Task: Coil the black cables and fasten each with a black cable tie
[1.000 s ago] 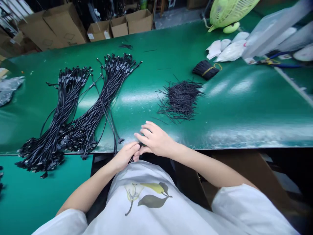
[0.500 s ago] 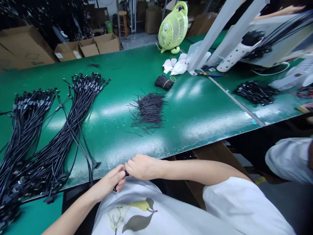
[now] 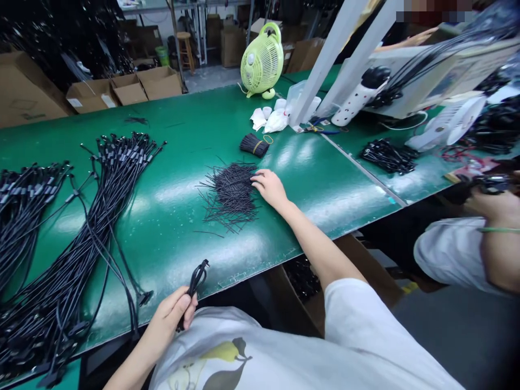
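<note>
Near the table's front edge, my left hand [image 3: 177,310] is closed round a folded black cable [image 3: 198,277], whose looped end sticks up past the fingers. My right hand [image 3: 268,187] reaches out to the right side of a pile of short dark ties [image 3: 234,192]. Its fingertips touch the pile, bent together; what they pinch, if anything, is too small to tell. Behind the pile lies a banded bundle of ties [image 3: 254,145]. Two large bunches of black cables with grey tags, one of them the nearer bunch [image 3: 109,200], spread over the left of the table.
The green table [image 3: 174,179] holds a green fan [image 3: 262,62], white crumpled items [image 3: 276,120], pliers [image 3: 323,130] and a black cable bundle [image 3: 389,156]. Grey posts [image 3: 331,59] rise at the right. A co-worker's hand [image 3: 493,203] shows at far right. Open cartons [image 3: 128,89] stand behind.
My right hand has left my left hand and moved forward to the pile of ties. The folded cable now shows above my left hand. The view has shifted, and a co-worker's hand has appeared.
</note>
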Tool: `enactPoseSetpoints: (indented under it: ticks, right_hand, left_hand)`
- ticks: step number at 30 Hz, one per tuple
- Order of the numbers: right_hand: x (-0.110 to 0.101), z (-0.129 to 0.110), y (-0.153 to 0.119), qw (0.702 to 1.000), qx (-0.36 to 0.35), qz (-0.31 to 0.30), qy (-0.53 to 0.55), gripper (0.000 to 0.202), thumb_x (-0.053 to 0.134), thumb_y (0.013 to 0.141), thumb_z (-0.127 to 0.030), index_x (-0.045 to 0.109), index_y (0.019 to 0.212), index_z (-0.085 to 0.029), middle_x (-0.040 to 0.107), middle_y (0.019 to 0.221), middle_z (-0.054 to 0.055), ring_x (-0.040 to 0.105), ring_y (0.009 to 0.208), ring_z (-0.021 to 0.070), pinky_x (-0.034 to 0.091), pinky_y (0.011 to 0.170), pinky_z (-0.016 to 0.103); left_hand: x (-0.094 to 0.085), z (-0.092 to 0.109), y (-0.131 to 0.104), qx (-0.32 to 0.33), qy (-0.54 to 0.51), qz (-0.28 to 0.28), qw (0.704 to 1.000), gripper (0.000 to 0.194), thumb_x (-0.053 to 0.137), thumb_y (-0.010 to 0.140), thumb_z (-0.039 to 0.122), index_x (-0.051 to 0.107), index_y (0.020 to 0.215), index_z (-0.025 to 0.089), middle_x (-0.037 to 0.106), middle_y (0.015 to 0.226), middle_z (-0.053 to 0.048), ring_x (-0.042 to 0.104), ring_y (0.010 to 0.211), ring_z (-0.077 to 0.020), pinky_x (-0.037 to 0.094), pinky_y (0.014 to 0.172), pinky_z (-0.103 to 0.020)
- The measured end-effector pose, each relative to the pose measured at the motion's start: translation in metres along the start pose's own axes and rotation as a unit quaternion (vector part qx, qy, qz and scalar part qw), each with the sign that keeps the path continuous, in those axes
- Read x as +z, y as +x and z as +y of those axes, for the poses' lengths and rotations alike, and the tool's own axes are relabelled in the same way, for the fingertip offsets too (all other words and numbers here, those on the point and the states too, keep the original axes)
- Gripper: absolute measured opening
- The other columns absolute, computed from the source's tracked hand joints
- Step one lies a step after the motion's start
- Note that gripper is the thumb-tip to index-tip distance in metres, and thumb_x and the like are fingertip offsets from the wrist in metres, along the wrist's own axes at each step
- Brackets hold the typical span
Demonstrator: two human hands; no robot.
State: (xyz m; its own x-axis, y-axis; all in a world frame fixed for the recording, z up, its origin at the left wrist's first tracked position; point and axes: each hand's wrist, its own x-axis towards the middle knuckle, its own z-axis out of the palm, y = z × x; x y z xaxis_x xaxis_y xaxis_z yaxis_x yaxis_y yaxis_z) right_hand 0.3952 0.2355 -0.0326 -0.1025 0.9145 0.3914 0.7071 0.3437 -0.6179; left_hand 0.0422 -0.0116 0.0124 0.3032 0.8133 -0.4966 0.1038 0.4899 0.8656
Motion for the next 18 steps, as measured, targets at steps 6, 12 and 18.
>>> enactPoseSetpoints:
  ticks: [6, 12, 18]
  right_hand:
    - [0.015, 0.011, -0.007, 0.999, 0.017, 0.031, -0.027, 0.018, 0.053, 0.093, -0.029, 0.066, 0.095, -0.016, 0.061, 0.104, 0.008, 0.055, 0.099, 0.0184, 0.043, 0.094, 0.039]
    - [0.005, -0.006, -0.019, 0.995, 0.050, 0.071, -0.046, 0.021, 0.050, 0.092, -0.026, 0.069, 0.092, -0.018, 0.063, 0.096, 0.010, 0.054, 0.091, 0.0220, 0.041, 0.089, 0.037]
    - [-0.009, -0.034, -0.025, 0.991, 0.076, 0.092, -0.059, 0.025, 0.046, 0.092, -0.026, 0.069, 0.091, -0.017, 0.067, 0.093, 0.010, 0.060, 0.087, 0.0208, 0.044, 0.083, 0.033]
  left_hand:
    - [0.005, 0.002, 0.003, 0.012, -0.059, 0.032, 0.998, 0.042, 0.057, 0.085, 0.056, 0.059, 0.084, 0.015, 0.041, 0.054, 0.005, 0.037, 0.051, -0.0086, 0.032, 0.054, -0.023]
    - [0.010, 0.006, 0.006, 0.017, -0.147, 0.054, 0.988, 0.042, 0.065, 0.080, 0.054, 0.060, 0.087, 0.013, 0.036, 0.057, 0.007, 0.032, 0.048, -0.0052, 0.029, 0.049, -0.021]
    - [0.016, 0.018, 0.008, 0.039, -0.156, 0.028, 0.987, 0.041, 0.065, 0.081, 0.052, 0.056, 0.096, 0.014, 0.036, 0.057, 0.008, 0.031, 0.047, -0.0045, 0.029, 0.048, -0.020]
